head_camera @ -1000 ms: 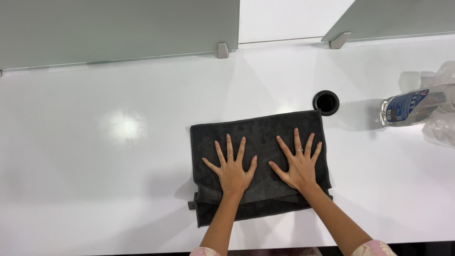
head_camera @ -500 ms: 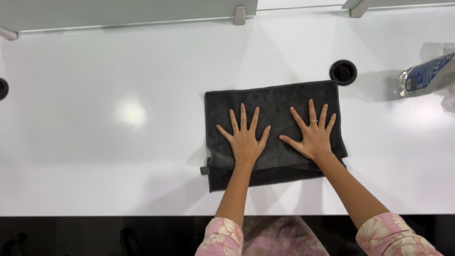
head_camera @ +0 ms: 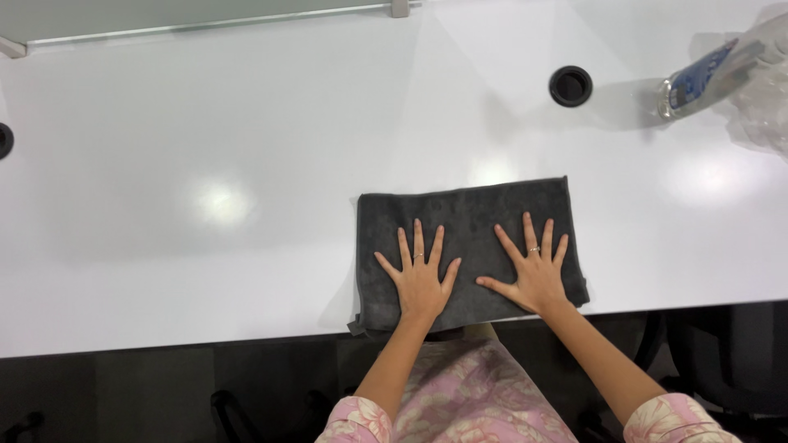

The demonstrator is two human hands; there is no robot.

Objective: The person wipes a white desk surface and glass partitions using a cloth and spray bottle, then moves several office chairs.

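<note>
Towel: a dark grey folded towel (head_camera: 468, 246) lies flat on the white table (head_camera: 205, 246), its near edge close to the table's front edge and just in front of the person.
Left hand: the left hand (head_camera: 420, 283) rests palm down on the towel's near left part, fingers spread wide and gripping nothing.
Right hand: the right hand (head_camera: 535, 277) lies the same way on the near right part, flat and splayed; the two hands are apart, with a strip of bare cloth between them.
Step in hand: by the look of it, the cloth is being pressed and smoothed flat.
Doing it well: even pressure through both palms, swept from the middle outward, should push creases to the edges; the near left corner (head_camera: 358, 326) curls a little and looks to need a pass.
Risk: pushing with one hand only could slide the towel on the glossy top.
Around: a round black cable hole (head_camera: 570, 85) sits beyond the towel; a clear plastic bottle (head_camera: 698, 75) lies at the far right beside crumpled clear plastic (head_camera: 767, 90).
</note>
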